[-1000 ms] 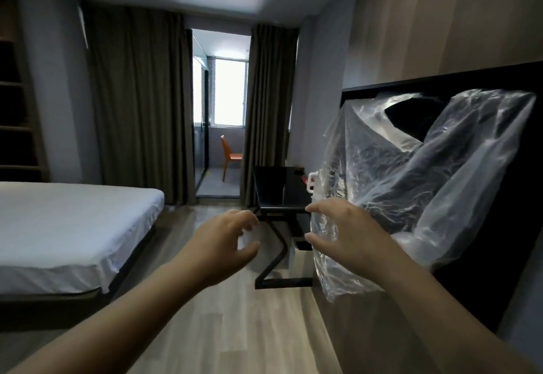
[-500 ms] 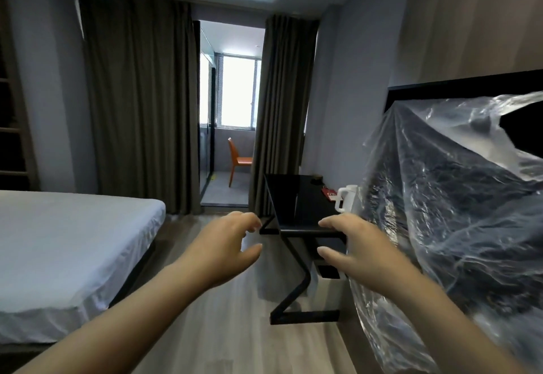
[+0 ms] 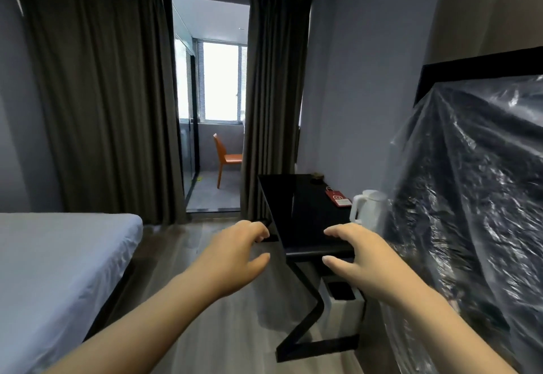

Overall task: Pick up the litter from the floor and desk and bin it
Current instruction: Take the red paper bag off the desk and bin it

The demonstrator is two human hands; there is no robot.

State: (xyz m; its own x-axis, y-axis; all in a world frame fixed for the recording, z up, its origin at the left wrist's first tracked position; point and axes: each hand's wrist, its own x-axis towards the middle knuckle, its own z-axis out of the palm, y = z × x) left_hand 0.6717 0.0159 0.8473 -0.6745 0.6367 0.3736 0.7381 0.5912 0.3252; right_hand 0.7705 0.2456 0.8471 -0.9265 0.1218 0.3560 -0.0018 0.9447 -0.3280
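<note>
From the bottom of the head view both our bare forearms reach forward. Our left hand (image 3: 235,259), just below centre, hangs over the wood-grain floor (image 3: 223,329) with fingers loosely bent and thumb out, holding nothing. Our right hand (image 3: 360,262), right of centre, is in front of the near end of the desk (image 3: 305,212), fingers bent forward and thumb pointing left. Its far side is hidden, so we cannot tell whether it pinches anything.

Just beside that wrist, filling the right edge of the frame, hangs a clear plastic bag (image 3: 470,212). It is thin, crinkled and glossy with white glints, and looks dark where the black panel (image 3: 470,62) shows through it.

The desk is glossy black on a Z-shaped leg and runs along the right wall. Under it, lower right of centre, stands the bin (image 3: 343,313), a white box with a dark square opening on top.

On the desk top lie a red card (image 3: 338,198) and, farther back, a small dark item (image 3: 317,178) too small to identify. A white kettle (image 3: 368,206) stands partly behind the bag.

A white bed (image 3: 53,256) fills the lower left, and grey curtains (image 3: 97,94) frame an orange chair (image 3: 226,157) at centre.
</note>
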